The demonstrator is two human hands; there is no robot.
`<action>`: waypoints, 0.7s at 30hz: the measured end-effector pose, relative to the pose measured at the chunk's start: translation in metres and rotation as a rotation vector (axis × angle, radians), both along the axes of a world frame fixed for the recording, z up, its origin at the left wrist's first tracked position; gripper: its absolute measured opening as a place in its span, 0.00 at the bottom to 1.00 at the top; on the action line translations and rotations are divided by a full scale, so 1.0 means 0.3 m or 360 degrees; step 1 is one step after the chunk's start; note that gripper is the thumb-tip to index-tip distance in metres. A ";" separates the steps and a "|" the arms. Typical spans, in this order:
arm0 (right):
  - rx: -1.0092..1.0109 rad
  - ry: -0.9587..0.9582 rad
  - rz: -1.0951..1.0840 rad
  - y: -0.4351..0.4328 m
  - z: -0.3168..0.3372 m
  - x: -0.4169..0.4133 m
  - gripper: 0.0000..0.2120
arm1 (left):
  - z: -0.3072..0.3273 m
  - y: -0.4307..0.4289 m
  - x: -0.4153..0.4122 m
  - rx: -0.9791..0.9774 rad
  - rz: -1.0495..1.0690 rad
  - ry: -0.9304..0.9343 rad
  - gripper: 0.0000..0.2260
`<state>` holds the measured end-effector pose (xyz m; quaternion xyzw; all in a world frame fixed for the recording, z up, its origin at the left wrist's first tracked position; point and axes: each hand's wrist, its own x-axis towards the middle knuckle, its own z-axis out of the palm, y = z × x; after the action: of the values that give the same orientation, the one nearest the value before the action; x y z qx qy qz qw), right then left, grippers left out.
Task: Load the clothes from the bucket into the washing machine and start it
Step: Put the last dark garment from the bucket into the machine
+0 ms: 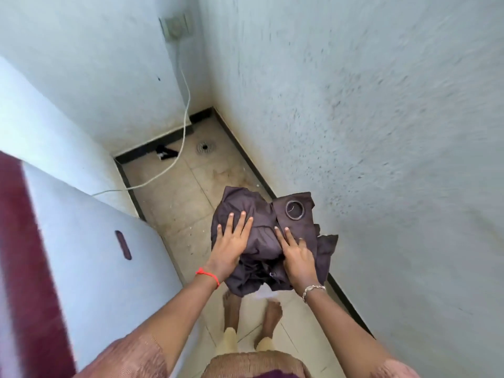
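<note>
A bundle of dark purple-grey cloth (261, 214) with a metal eyelet ring (295, 210) hangs in front of me above the tiled floor. My left hand (231, 241) lies spread over its left side and my right hand (297, 257) presses on its right side; together they hold it up. The white washing machine (95, 241) with a maroon band stands at my left, its side showing a dark oval slot. Something white shows just under the bundle; the bucket cannot be made out.
A white cable (174, 162) runs from a wall socket (177, 27) down across the floor to the machine. A floor drain (206, 147) and a small black object (166, 153) lie in the far corner. A rough white wall (381, 159) closes in the right side. My bare feet (251, 317) stand on the tiles.
</note>
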<state>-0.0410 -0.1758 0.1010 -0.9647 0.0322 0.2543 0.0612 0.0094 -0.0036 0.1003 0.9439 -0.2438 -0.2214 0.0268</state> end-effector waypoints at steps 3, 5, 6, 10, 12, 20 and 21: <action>-0.0051 -0.0145 0.0045 0.042 0.174 -0.011 0.36 | 0.160 0.052 -0.008 -0.0030 -0.0030 -0.0164 0.41; -0.0078 -0.0242 0.0075 0.073 0.267 -0.012 0.34 | 0.241 0.089 -0.022 -0.0086 0.0014 -0.0266 0.41; -0.0099 -0.0304 0.0105 0.090 0.315 -0.014 0.33 | 0.283 0.111 -0.033 -0.0117 0.0048 -0.0317 0.42; -0.0134 -0.0492 0.0213 0.154 0.491 -0.027 0.31 | 0.450 0.193 -0.086 -0.0204 0.0120 -0.0510 0.41; -0.0141 -0.0591 0.0275 0.191 0.583 -0.047 0.30 | 0.548 0.241 -0.128 -0.0241 0.0157 -0.0635 0.41; 0.0009 -0.1034 0.0421 0.425 0.944 -0.199 0.33 | 0.957 0.503 -0.365 -0.0373 0.0311 -0.0986 0.42; 0.0037 -0.1081 0.0457 0.464 0.990 -0.216 0.34 | 1.003 0.544 -0.403 -0.0427 0.0366 -0.1002 0.42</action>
<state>-0.1057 -0.0366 0.3981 -0.9880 -0.1286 -0.0741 0.0429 -0.1114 0.1598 0.4010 0.9751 -0.1592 0.1185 0.0988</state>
